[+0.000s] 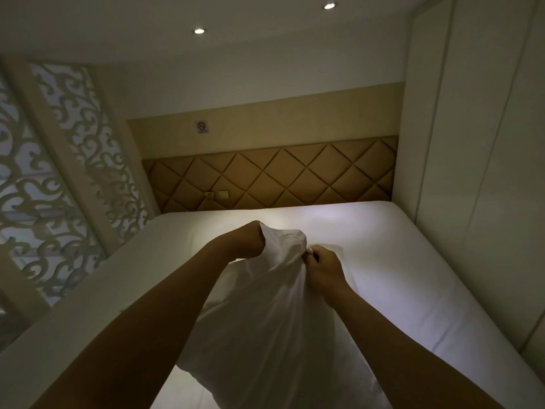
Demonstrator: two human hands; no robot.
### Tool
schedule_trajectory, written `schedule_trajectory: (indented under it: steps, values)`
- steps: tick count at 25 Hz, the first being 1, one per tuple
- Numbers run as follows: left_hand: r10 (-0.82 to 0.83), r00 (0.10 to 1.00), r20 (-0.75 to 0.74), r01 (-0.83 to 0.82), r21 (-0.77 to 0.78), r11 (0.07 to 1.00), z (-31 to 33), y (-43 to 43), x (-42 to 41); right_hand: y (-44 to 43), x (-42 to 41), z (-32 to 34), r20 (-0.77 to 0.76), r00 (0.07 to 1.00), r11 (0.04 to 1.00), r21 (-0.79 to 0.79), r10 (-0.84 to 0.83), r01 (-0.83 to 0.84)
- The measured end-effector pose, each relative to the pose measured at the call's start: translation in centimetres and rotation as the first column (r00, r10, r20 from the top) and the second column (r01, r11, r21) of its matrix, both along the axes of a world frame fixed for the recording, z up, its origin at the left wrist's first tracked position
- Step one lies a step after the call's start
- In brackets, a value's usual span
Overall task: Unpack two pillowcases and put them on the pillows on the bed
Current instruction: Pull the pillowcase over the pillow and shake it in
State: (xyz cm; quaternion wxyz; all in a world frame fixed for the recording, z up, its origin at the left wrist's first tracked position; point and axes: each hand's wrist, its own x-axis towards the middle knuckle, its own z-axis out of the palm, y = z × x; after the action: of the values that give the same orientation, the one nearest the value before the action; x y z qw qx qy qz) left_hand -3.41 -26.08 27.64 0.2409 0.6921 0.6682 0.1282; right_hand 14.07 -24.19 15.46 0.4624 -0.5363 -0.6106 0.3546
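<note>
One white pillowcase [274,305] is held up over the bed [398,261]: the right hand [323,270] pinches its bunched top, while the left hand [254,231] disappears into the cloth, its grip impossible to tell.

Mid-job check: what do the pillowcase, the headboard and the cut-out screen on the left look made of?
The pillowcase looks like thin white woven cloth, matte, probably cotton: it creases softly and bunches where the right hand pinches it. The headboard is padded tan panels, leather or leatherette by its smooth look, with puffed diamond seams. The screen is rigid white fretwork, wood or board; unclear which.
</note>
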Motion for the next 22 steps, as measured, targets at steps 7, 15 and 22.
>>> schedule_trajectory:
  steps: [7,15,22]
  values:
    - [-0.056,0.993,-0.105,0.071,0.139,0.988,-1.2,0.1,1.4,0.1,0.5,-0.3,0.015,0.999,0.999,0.007,0.042,-0.042]
    - [-0.075,0.997,0.012,0.074,0.091,0.993,-0.8,-0.2,0.2,0.2,3.4,-1.2,0.222,0.975,0.982,0.187,-0.017,-0.026]
    - [-0.050,0.975,0.217,0.083,-0.148,0.985,-0.9,-1.1,1.3,-0.2,3.1,-2.6,0.464,0.881,0.994,-0.096,0.098,-0.059]
